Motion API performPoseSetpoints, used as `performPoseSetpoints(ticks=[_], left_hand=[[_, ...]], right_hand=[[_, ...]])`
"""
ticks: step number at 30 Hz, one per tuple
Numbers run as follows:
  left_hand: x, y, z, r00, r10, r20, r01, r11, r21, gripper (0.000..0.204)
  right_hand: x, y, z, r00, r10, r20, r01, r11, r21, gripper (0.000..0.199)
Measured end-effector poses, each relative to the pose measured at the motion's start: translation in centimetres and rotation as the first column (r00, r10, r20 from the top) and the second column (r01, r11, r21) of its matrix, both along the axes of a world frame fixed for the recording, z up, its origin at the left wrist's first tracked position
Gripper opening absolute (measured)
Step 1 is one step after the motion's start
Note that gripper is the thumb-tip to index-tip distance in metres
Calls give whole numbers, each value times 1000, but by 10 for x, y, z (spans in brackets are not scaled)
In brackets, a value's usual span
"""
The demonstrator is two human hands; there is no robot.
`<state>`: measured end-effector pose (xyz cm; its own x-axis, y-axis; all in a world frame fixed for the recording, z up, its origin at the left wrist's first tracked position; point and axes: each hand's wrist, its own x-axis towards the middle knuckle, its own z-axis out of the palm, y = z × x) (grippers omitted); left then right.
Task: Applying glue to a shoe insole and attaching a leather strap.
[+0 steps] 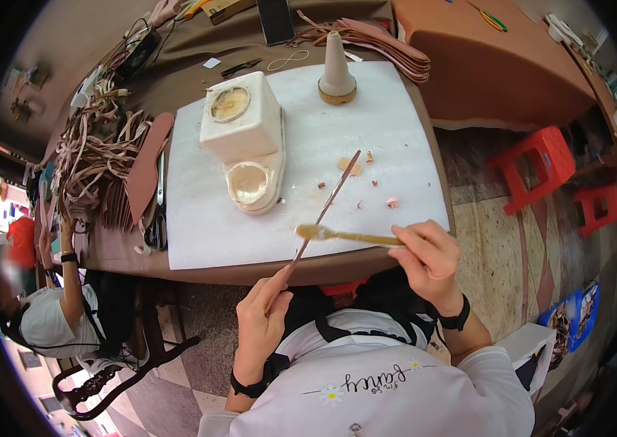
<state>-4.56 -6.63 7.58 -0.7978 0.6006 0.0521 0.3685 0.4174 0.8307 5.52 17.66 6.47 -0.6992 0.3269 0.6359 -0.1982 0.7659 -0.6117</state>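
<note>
My left hand [261, 317] grips the near end of a thin brown leather piece [335, 188], seen nearly edge-on and slanting up to the right over the white mat. My right hand [428, 258] is closed around the handle of a brush [359, 238]. Its pale, coated bristles lie across the lower part of the leather piece. Beyond my hands stands a white two-part pot [265, 120], with cream-coloured residue in its round openings. A pale cone-shaped bottle [334, 69] sits upright on a brown base at the mat's far side.
Scraps lie on the white mat [199, 233]. Leather straps [93, 156], flat sole-shaped pieces [149, 167] and scissors [157, 226] rest to the left. More stacked pieces [388, 47] lie at the back. Red stools [541, 164] stand right; another person [61, 313] sits left.
</note>
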Motion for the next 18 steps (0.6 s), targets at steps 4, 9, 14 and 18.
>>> performPoseSetpoints(ticks=[4,9,14,18], left_hand=[[1,0,-1,1000,-27,0,27,1000,-9,38],[4,0,-6,999,-7,45,5,999,34,13],[2,-3,-15,998,17,62,-20,999,45,15],[0,-3,-16,990,-17,141,10,999,48,28]], right_hand=[[1,16,-2,983,-186,5,186,982,-33,24],[3,28,-3,960,-279,-21,274,954,-122,22],[8,7,-1,996,-77,34,79,996,-51,26],[8,0,-6,1000,-7,23,7,999,-32,26]])
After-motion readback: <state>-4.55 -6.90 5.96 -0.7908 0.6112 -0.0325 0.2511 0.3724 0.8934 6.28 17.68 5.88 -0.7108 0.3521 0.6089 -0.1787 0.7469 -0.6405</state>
